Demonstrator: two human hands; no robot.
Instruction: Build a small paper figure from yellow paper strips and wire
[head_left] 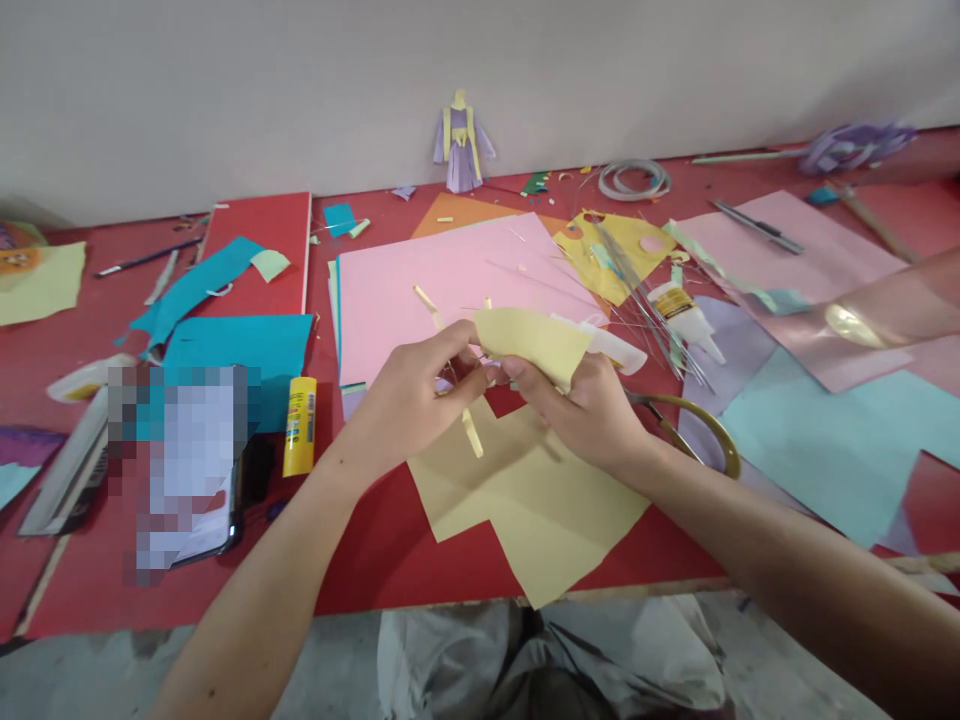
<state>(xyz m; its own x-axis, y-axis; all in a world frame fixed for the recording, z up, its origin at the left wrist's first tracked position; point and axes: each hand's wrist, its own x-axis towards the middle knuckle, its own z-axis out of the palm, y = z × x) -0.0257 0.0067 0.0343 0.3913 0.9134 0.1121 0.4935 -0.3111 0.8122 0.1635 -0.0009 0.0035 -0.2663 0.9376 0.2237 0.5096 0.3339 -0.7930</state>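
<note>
Between thumb and fingers, my left hand [420, 395] pinches a thin frame with pale yellow, limb-like ends [472, 435]; its middle is hidden by the fingers. My right hand [600, 410] is closed on a curved piece of pale yellow paper [532, 338], held up beside the left fingertips. Both hands meet above a larger pale yellow sheet [525, 510] with cut-out corners. Just right of my right wrist lie scissors [709, 435] with olive handles, partly covered by the hand.
Pink sheets [420, 260] lie behind the hands. To the left are a yellow glue stick [300, 427], a phone [199, 460] and teal paper [240, 345]. A glue bottle [686, 315] and thin wires [637, 285] lie right. A purple paper doll [463, 145] leans on the wall. Another person's arm [915, 300] reaches in.
</note>
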